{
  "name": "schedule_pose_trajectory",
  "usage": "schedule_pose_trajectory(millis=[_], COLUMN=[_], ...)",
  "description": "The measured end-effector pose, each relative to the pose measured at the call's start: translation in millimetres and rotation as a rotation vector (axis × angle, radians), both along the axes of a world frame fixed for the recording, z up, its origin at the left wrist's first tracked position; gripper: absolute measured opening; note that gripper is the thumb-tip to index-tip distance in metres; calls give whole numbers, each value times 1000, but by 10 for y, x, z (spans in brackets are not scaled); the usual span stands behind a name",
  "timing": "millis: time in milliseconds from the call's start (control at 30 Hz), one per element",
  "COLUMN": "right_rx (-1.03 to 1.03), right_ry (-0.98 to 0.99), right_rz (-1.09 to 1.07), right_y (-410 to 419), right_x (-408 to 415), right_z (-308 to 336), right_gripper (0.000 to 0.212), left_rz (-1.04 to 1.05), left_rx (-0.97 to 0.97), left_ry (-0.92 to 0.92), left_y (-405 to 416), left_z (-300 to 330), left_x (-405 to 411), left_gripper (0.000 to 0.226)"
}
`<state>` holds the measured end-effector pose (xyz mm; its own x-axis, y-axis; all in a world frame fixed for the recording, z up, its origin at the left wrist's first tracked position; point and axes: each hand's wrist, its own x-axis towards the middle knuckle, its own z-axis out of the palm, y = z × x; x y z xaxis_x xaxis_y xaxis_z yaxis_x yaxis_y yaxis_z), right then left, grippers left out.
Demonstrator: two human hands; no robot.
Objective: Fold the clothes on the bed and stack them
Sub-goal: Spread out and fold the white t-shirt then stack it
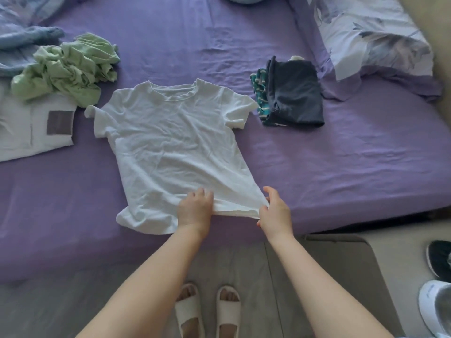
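your white t-shirt (170, 140) lies spread flat on the purple bed (341, 167), its hem at the near edge, with your left hand (195, 208) pressing the hem, fingers seemingly curled on it, and your right hand (274, 212) pinching the hem's right corner. pull unevenly and the skewed body wrinkles further, the bottom-left corner may slip off the edge, or a careless fold could sweep into the crumpled green garment (63, 67).

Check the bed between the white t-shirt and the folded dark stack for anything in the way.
Nothing visible: only bare purple sheet lies between the white t-shirt and the folded dark stack. Both hands grip its hem.
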<state>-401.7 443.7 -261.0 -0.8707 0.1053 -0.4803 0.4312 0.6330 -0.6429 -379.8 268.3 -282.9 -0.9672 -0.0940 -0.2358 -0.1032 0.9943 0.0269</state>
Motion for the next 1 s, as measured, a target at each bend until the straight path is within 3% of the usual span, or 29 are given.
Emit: schedule_pose_trajectory(millis=[67,133,300,433,600,700,767,900,1000], right_rx=[284,478,350,431,560,622,633,549,326], right_ry=[25,170,250,229,270,269,245,239,231], right_rz=[260,510,1034,941,1038,1085,1145,1202,1192], right_y=[-27,-126,-636,-847,-818,-734,-729,-924,-1230], right_x=[10,66,299,282,10,-128,-144,47,229], right_z=[-32,-86,-246,-278,-147,-72,-60,-159,-229], right_gripper=[46,39,54,27,29,27,29,31,57], left_rz=[1,-49,-114,-63,14,200,196,108,30], left_rx=[6,68,176,123,-108,-126,-147,14,10], left_ry=[-109,-204,-243,-221,-87,-104,-78,-143,-145], left_y=[-188,-280,-283,-390,-613,-875,-992,-1057,-1091], left_z=[-43,-84,-74,-19,71,-2,7,74,150], left_x=[85,160,303,302,362,387,404,467,469], left_gripper=[34,32,24,24,27,38,41,38,30])
